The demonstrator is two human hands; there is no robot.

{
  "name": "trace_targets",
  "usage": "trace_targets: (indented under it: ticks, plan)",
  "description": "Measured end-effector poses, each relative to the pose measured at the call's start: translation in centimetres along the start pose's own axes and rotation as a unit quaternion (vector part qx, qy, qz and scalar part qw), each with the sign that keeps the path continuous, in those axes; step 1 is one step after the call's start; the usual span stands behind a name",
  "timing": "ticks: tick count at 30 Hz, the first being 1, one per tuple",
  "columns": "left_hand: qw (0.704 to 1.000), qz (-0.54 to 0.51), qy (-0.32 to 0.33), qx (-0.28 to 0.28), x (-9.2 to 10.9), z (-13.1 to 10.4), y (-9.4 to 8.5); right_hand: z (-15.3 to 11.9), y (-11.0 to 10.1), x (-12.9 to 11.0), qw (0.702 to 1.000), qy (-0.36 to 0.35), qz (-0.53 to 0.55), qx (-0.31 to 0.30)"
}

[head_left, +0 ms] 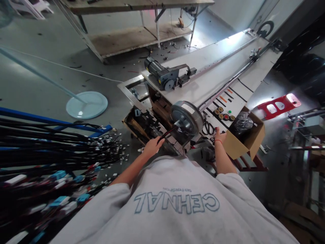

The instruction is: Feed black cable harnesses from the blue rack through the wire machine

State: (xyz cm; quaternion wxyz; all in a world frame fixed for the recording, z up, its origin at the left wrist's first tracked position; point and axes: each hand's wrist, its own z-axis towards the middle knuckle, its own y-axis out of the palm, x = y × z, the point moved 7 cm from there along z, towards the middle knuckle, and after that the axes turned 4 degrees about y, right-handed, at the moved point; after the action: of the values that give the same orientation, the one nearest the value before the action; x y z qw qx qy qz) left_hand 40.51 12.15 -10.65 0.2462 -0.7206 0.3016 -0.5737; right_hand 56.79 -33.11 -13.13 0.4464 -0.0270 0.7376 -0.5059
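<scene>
My left hand (153,148) is closed round a thin dark cable (166,133), which runs up toward the hub of a wheel-like spool (187,118) at the near end of the long bench. My right hand (219,136) is at the bench's front edge, to the right of the spool, with its fingers drawn together. Whatever is in those fingers is too small to make out. Black-handled scissors (208,128) lie just left of it. Several rolls of tape (221,116) sit on the bench top beyond that hand.
A motor unit (162,74) is mounted on the long white bench (215,71). An open cardboard box (236,144) holding a grey plastic bag stands at the right. Bundled black cables (63,142) hang at the left, near a round stand base (87,105). A red plastic piece (279,106) is farther right.
</scene>
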Motion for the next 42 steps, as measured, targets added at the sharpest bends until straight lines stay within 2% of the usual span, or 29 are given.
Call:
trace_targets:
  ticks: [4,8,10,19,23,28,35,38,40,42]
  plan:
    - [1.000,0.021,0.015,0.013,1.3,0.9,0.0,-0.4,-0.3,-0.2,1.000,0.018,-0.012,0.007]
    - [0.998,-0.019,0.058,0.001,3.0,1.4,0.6,-0.7,-0.5,-0.4,0.999,0.023,-0.022,0.004]
    - [0.998,-0.023,0.058,-0.006,3.5,1.5,0.8,-0.8,-0.6,-0.5,0.999,0.025,-0.022,0.003]
    - [0.999,-0.032,0.040,0.002,4.5,1.7,1.0,-1.0,-0.7,-0.6,1.000,0.017,-0.018,0.005]
    - [0.995,-0.093,0.026,-0.013,4.3,1.0,1.8,-1.0,-0.6,-0.6,1.000,0.020,-0.023,-0.001]
    - [0.989,-0.147,0.013,0.004,4.1,0.5,1.5,-0.8,-0.6,-0.5,1.000,0.019,-0.021,0.012]
    - [0.988,-0.145,0.042,0.011,5.8,3.1,0.7,-1.2,-0.7,-1.0,1.000,0.024,-0.016,-0.008]
    - [0.964,-0.264,-0.009,-0.019,5.4,4.5,1.5,-1.6,-1.0,-1.2,0.999,0.028,-0.018,-0.017]
    - [0.917,-0.383,-0.071,-0.081,4.8,5.1,2.7,-2.0,-1.3,-1.3,0.999,0.033,-0.019,-0.017]
    - [0.853,-0.480,-0.125,-0.161,4.5,5.1,3.7,-2.5,-2.1,-2.3,0.999,0.017,-0.029,0.013]
